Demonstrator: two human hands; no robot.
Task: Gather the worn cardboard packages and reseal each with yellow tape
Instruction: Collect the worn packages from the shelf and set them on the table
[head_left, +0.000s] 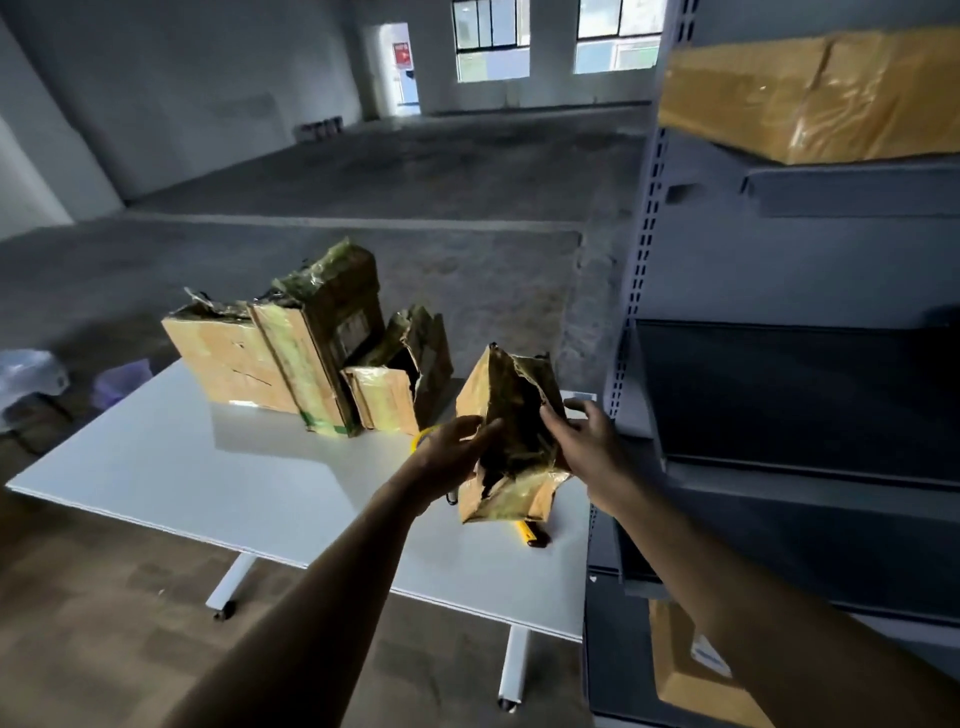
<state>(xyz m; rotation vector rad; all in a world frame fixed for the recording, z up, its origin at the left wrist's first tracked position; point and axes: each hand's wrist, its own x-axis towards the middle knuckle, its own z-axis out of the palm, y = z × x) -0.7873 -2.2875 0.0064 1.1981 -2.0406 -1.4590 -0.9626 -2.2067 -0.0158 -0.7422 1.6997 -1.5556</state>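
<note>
Past the left end of the white table (208, 467) we see plastic bags (31, 374) lying on the floor. On the table's far left stands a wide package (228, 364), its tan face scuffed and its top torn. A tall package (322, 338) leans against it, wrapped in dull, wrinkled tape with a green strip at its foot. Just right of that sits a small package (400, 379), split open at the top with its flaps hanging ragged.

Nearer the table's right end a yellow tape roll (422, 436) peeks out behind the left hand (447, 447). That hand lies against the left face of the held package (511, 431), fingers close together and nearly straight. This package stands upright over the table's right end. It is crumpled, glossy with old yellow tape and gaping along a dark tear down its front. We cannot tell whether its base touches the tabletop.

The right hand (587, 441) grips its right edge, thumb on the front and fingers spread behind. A yellow cutter (527, 535) lies on the table just below the package. Beyond the table's right edge stands a grey shelf rack (779, 270).
</note>
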